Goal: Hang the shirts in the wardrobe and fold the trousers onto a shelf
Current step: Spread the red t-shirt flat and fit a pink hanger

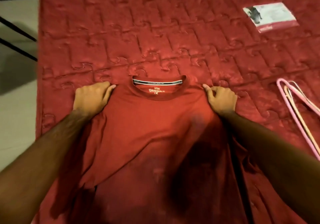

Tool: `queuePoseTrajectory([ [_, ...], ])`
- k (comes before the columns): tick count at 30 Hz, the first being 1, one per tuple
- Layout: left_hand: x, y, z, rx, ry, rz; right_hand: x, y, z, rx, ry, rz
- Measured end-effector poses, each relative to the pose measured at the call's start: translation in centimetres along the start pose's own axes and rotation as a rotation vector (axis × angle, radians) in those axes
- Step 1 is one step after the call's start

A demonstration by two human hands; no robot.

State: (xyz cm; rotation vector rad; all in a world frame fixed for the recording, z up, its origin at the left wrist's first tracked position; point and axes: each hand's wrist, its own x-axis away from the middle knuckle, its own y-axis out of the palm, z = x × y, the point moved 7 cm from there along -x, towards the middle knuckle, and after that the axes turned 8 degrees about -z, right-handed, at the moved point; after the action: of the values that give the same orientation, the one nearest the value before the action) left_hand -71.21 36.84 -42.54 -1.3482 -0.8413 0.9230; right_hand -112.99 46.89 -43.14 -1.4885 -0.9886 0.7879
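Note:
A red T-shirt [152, 123] with a white printed neck label lies on the red quilted bed [138, 33], collar pointing away from me. My left hand [91, 97] grips the shirt's left shoulder with curled fingers. My right hand [221, 99] pinches the right shoulder in the same way. The shirt's lower part hangs towards me in shadow. Pink and pale hangers [297, 113] lie on the bed to the right of my right hand, apart from the shirt.
A flat packet with a white and red printed card [271, 17] lies at the bed's far right. Pale floor [17, 88] runs along the bed's left edge, with dark thin legs of some furniture [17, 38] at the upper left.

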Motion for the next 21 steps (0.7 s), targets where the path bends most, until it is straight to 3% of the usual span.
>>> queuePoseTrajectory([
  [3, -0.8, 0.6, 0.0, -0.173, 0.125, -0.027, -1.8, -0.3, -0.6, 0.136, -0.231, -0.016],
  [6, -0.8, -0.2, 1.6, -0.335, 0.055, -0.106, -2.7, -1.0, -1.3, 0.259, -0.435, -0.085],
  [9, 2.5, -4.0, 4.8, -0.489, -0.015, -0.090, -0.1, -2.4, -1.6, 0.261, -0.336, -0.086],
  [12, 11.3, -7.5, 8.5, -0.225, -0.083, -0.001, 7.6, -4.5, -1.6, 0.167, -0.232, 0.078],
  [14, 20.5, -6.4, 11.7, -0.010, -0.044, -0.119, 16.4, -4.7, -2.7, 0.081, -0.410, 0.094],
  [18, 39.9, -2.4, 16.5, 0.005, 0.190, -0.411, 35.9, -1.4, -4.1, -0.060, -0.823, -0.168],
  [21, 49.5, -2.0, 17.6, -0.077, 0.231, -0.412, 44.8, 0.7, -1.8, 0.140, -1.053, -0.295],
])
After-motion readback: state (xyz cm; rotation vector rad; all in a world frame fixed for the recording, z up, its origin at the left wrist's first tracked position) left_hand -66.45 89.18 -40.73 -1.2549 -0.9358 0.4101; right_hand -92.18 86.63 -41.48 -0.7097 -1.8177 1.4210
